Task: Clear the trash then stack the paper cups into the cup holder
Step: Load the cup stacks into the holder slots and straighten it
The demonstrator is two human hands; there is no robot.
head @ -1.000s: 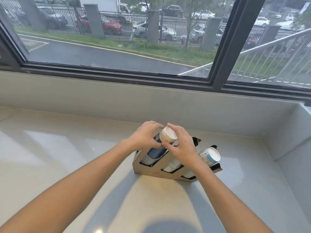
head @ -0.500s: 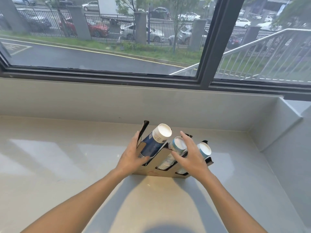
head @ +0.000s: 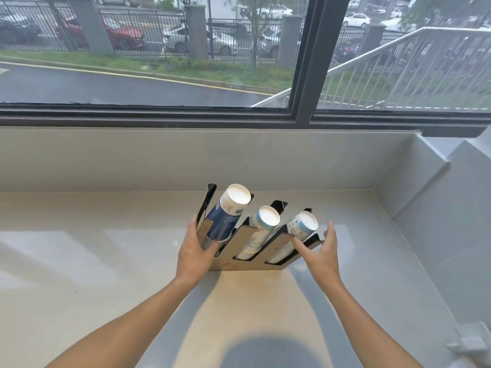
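The cup holder (head: 247, 251) sits on the pale counter (head: 106, 261), toward the far side, near the low wall under the window (head: 159, 54). It is a slanted rack with three slots, each filled with a stack of paper cups lying tilted, bottoms pointing up and away. The left stack (head: 225, 216) is dark blue with a white base and sticks out farthest; the middle stack (head: 261, 229) and the right stack (head: 297, 232) are white with light blue print and sit lower. No loose cups or trash show on the counter, so the task looks close to done.

The left hand (head: 195, 251) lies flat against the left end of the holder, fingers spread along its side panel and thumb near the blue stack, pressing rather than clasping. The right hand (head: 320, 251) is open at the right end, fingers spread, its index finger touching or nearly touching the right stack; whether the palm touches the rack I cannot tell. Neither hand is closed around anything.

The cups are probably very light, thin-walled and easy to crush, so they are best pushed from their stiff bases. The holder looks like a rigid sheet, light enough to slide on the glossy counter, and is best held by its two ends.
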